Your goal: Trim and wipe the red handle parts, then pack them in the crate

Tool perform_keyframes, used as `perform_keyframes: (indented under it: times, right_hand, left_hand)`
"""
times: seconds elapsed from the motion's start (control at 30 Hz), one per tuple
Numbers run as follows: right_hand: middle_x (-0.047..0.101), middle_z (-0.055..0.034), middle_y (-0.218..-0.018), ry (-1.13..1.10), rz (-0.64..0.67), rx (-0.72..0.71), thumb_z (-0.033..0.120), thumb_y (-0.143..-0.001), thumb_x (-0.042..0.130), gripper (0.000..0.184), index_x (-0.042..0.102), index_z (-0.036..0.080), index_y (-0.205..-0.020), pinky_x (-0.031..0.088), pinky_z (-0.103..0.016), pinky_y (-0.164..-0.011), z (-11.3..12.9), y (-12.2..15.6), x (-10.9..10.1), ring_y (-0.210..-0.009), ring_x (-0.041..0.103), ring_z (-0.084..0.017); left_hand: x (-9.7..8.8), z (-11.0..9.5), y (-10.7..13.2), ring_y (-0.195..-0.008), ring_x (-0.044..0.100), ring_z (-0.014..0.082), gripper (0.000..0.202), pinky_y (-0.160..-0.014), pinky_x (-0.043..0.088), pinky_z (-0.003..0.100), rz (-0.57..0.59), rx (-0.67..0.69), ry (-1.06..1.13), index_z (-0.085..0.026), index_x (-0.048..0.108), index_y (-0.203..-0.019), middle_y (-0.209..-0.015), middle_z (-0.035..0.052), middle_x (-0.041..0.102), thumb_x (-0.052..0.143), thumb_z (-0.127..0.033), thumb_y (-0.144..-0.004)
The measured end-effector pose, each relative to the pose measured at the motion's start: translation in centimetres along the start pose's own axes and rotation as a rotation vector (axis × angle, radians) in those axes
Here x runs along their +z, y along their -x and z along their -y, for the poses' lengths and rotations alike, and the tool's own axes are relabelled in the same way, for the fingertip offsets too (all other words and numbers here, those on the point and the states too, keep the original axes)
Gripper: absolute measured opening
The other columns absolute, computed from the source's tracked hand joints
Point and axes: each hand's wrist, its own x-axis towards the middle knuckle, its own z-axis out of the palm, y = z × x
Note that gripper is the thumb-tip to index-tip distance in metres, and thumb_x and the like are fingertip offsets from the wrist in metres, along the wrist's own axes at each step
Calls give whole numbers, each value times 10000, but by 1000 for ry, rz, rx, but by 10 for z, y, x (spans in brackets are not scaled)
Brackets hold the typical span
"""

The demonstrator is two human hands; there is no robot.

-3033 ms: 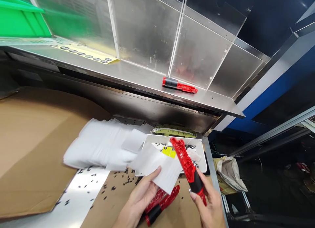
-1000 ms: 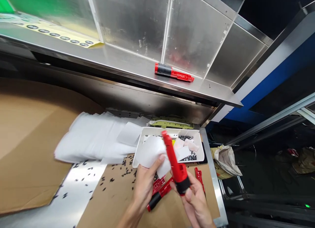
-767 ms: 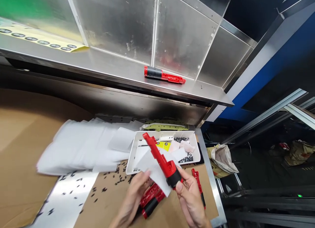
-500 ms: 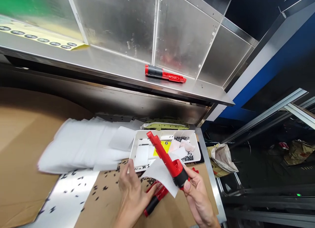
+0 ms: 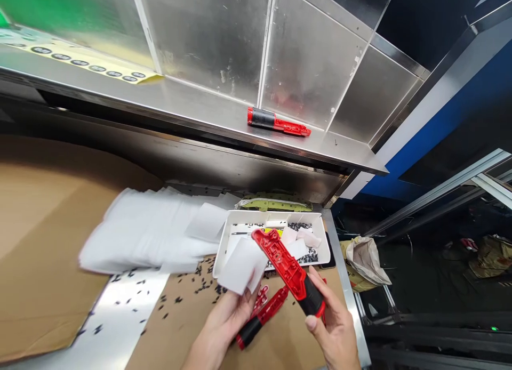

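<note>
**Both hands full over the bench's right end**

Cardboard (image 5: 48, 210) covered the bench's left. A heap of white sheets (image 5: 148, 231) lay mid-bench, a tray (image 5: 276, 218) near the right edge. The right hand (image 5: 336, 327) gripped a red tool (image 5: 292, 274) by its black end, tip over the tray. The left hand (image 5: 232, 314) pinched a white sheet (image 5: 240, 263) at the tray's front left corner.

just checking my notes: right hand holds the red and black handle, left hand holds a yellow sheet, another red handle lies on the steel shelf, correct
Not quite. The head view shows the left hand holding a white sheet, not a yellow one. The right hand does hold the red and black handle, and another red handle lies on the steel shelf.
</note>
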Motion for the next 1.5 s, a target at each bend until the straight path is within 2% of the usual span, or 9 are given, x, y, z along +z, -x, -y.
perform_keyframes:
  times: [0.17, 0.27, 0.37, 0.5, 0.67, 0.83, 0.97, 1.27, 1.5]
  right_hand:
    - [689, -59, -1229, 297, -59, -177, 452, -822, 699, 463, 658, 281, -1251, 512, -362, -997, -18, 16, -13, -1156, 635, -288]
    - [695, -31, -1216, 441, -73, -379, 274, -842, 681, 429, 641, 310, -1268, 527, -357, -973, -19, 20, -19, -1126, 654, -273]
    - [691, -25, -1219, 533, -51, -484, 157, -831, 648, 504, 607, 325, -1305, 544, -368, -942, -18, 21, -24, -1098, 668, -271]
    - [686, -35, -1228, 624, 34, -552, 167, -855, 604, 527, 559, 318, -1358, 567, -364, -910, -20, 23, -29, -1087, 676, -270]
    - [684, -57, -1232, 750, 21, -648, 179, -915, 522, 493, 512, 267, -1400, 593, -343, -872, -26, 21, -31, -1085, 679, -249]
    - [684, -58, -1229, 782, 55, -692, 208, -931, 496, 495, 476, 249, -1424, 602, -348, -863, -31, 20, -29, -1078, 684, -244]
    - [676, -52, -1244, 800, -2, -674, 175, -924, 511, 511, 469, 256, -1427, 595, -336, -879, -30, 21, -30, -1100, 674, -235]
    - [688, -54, -1224, 817, 46, -704, 176, -932, 485, 509, 460, 250, -1435, 600, -308, -855, -33, 26, -26, -1063, 693, -226]
    - [678, -51, -1243, 775, 73, -671, 167, -919, 489, 507, 480, 246, -1420, 594, -300, -872, -36, 27, -23, -1075, 688, -223]
  left_hand:
    - [8, 1, 1, -623, 717, 137, 290, -539, 609, 198, -12, -132, 77, -65, 593, -1186, -827, 65, 745, 482, 5, -927]
    - [11, 5, 5, -627, 713, 129, 224, -554, 613, 202, -34, -21, 65, -69, 638, -1086, -809, 49, 744, 523, 7, -909]
    - [14, 4, 8, -657, 709, 106, 181, -587, 607, 180, -62, 147, 53, -84, 662, -991, -823, 32, 747, 535, 10, -903]
    - [17, 0, 7, -676, 704, 108, 141, -591, 607, 192, -75, 225, 37, -79, 663, -908, -838, 30, 732, 543, -5, -903]
    - [21, -2, 8, -637, 679, 88, 212, -548, 585, 171, -111, 244, 58, -86, 652, -886, -805, -8, 702, 536, 90, -857]
    - [22, -2, 9, -639, 674, 90, 140, -527, 574, 165, -89, 273, 47, -85, 656, -890, -825, 10, 703, 552, 8, -892]
    - [21, -3, 6, -596, 657, 76, 124, -478, 547, 145, -106, 300, 58, -96, 656, -926, -826, 6, 703, 541, -50, -922]
    - [18, 0, 5, -628, 687, 103, 147, -541, 586, 193, -42, 319, 27, -94, 664, -945, -802, 16, 719, 522, -58, -933]
    - [17, -1, 1, -668, 701, 107, 176, -592, 601, 204, -67, 368, 78, -92, 663, -913, -800, 21, 728, 493, -68, -949]
